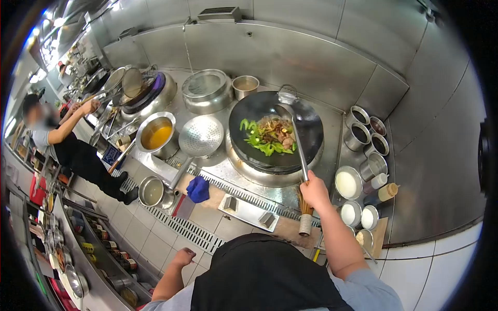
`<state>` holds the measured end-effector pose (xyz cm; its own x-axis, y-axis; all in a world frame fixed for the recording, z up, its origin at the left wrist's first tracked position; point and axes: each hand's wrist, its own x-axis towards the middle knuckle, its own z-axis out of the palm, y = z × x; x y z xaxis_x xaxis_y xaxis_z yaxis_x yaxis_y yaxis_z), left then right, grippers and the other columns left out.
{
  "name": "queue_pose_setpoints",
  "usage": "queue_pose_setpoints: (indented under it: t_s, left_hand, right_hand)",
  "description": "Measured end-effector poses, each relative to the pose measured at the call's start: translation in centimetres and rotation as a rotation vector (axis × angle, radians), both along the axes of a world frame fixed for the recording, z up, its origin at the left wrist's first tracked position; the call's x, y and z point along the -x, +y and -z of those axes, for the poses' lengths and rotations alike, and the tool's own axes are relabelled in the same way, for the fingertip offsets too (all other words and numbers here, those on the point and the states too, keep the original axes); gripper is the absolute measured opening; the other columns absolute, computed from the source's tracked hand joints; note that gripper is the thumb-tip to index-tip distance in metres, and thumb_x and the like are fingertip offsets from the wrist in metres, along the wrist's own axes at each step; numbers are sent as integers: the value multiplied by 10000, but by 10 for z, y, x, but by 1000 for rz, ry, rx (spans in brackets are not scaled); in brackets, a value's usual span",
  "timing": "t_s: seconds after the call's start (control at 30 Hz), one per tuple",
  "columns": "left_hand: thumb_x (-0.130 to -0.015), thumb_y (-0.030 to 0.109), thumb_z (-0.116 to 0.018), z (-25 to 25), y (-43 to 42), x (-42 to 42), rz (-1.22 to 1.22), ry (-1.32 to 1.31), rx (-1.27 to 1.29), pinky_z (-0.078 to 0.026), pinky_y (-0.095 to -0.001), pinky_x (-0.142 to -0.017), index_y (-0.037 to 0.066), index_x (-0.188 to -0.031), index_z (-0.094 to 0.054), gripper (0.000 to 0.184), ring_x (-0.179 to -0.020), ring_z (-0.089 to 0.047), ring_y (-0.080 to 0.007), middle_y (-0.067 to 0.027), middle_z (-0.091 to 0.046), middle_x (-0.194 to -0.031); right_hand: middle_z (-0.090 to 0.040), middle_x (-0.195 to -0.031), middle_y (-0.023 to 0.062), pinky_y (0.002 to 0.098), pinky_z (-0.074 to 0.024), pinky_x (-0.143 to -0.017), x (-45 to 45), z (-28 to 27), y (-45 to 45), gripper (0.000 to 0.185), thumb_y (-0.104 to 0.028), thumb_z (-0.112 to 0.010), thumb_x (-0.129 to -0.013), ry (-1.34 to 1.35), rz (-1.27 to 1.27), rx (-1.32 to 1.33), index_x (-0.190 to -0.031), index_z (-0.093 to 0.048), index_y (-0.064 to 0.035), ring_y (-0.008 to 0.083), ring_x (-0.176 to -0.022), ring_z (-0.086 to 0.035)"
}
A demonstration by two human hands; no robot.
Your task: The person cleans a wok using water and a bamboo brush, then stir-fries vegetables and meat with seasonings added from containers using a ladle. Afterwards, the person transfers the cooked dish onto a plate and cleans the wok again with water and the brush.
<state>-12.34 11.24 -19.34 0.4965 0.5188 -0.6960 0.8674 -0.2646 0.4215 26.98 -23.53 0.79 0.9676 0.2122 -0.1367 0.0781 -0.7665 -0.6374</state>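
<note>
My right hand (315, 193) is closed around the handle of a long metal ladle (298, 135), whose bowl rests in the black wok (249, 106) at the upper edge of the food. Green pepper pieces and browned meat (270, 136) lie in the middle of the wok. My left hand (183, 257) hangs low beside my apron, its fingers curled in and touching nothing I can see. Left of the wok sit a perforated skimmer (201, 136) and a pot of orange liquid (156, 136). A blue cloth (197, 189) lies at the stove's front edge.
Sauce and seasoning containers (358, 136) and squeeze bottles (381, 194) stand to the right. A bamboo brush (305, 220) lies near my right hand. A lidded metal pot (207, 90) is behind the skimmer. At the left, another person (67, 140) works over a second wok.
</note>
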Motion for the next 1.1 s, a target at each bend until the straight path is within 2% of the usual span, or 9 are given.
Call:
queue_pose_setpoints:
  t_s: [0.07, 0.37, 0.53, 0.6, 0.77, 0.8, 0.87, 0.93, 1.1]
  left_hand:
    - [-804, 264, -627, 10, 17, -10, -2, -79, -78, -516, -417, -797, -30, -999, -633, 353, -887, -658, -353, -199, -679, -927]
    - [-827, 346, -628, -117, 64, -205, 284, -564, -592, -486, -417, -869, 15, -1069, -602, 410, -1007, -602, -339, -184, -619, -1064]
    - [-804, 272, -610, -74, 69, -243, 684, -409, -728, -513, -415, -813, 39, -1031, -616, 325, -939, -638, -319, -164, -619, -1033]
    - [-791, 211, -590, -67, 68, -246, 750, -407, -690, -517, -423, -801, 36, -1022, -619, 292, -914, -648, -314, -162, -620, -1023]
    - [-791, 179, -567, -103, 58, -256, 749, -191, -620, -504, -399, -846, 33, -1136, -555, 374, -986, -638, -310, -227, -593, -1133]
    - [-792, 235, -605, -120, 49, -255, 767, -269, -670, -502, -399, -843, 6, -1223, -511, 497, -970, -639, -314, -220, -587, -1150]
    - [-814, 320, -641, -147, 22, -257, 749, -680, -721, -480, -373, -874, -28, -1275, -479, 600, -982, -626, -307, -213, -591, -1140]
    - [-836, 396, -658, -175, -22, -272, 560, -882, 46, -477, -348, -866, -43, -1310, -453, 678, -971, -619, -278, -193, -605, -1088]
    - [-914, 167, -571, -219, -99, -297, 332, -880, 687, -490, -295, -687, 4, -1137, -516, 281, -747, -602, -182, -78, -592, -834]
  right_hand:
    - [-607, -680, 117, 358, -483, -555, 1, 15, 6, 453, -108, -536, -809, -25, -87, -11, -1254, -540, -21, 213, -575, -611]
    - [-506, -611, 26, 281, -391, -363, 61, -32, 21, 268, -23, -508, -799, 398, -42, -368, -1057, -581, -14, 128, -381, -445]
    - [-545, -571, 71, 313, -406, -378, 58, -26, 50, 365, -58, -491, -794, 145, 143, -274, -1145, -589, -43, 149, -390, -501]
    - [-656, -801, 235, 428, -514, -648, 59, -7, 58, 392, -125, -512, -793, -76, 182, 106, -1167, -574, -22, 358, -701, -660]
    - [-651, -959, 260, 442, -507, -781, 91, -29, 73, 428, -132, -505, -795, 16, 193, 41, -1205, -556, -22, 409, -885, -632]
    - [-659, -802, 215, 443, -517, -648, 98, -6, 65, 442, -133, -540, -816, -343, 110, 260, -1253, -530, -63, 360, -701, -651]
    - [-658, -876, 227, 482, -505, -691, 114, -27, 85, 472, -158, -566, -820, -176, 218, 342, -1277, -502, -59, 396, -781, -639]
    - [-657, -840, 210, 489, -501, -695, 119, -10, 91, 477, -167, -556, -847, -196, 256, 34, -1296, -456, -44, 385, -782, -645]
    - [-637, -990, 242, 487, -493, -750, 137, -9, 119, 527, -248, -534, -894, -262, -26, -392, -1366, -396, -58, 419, -857, -618]
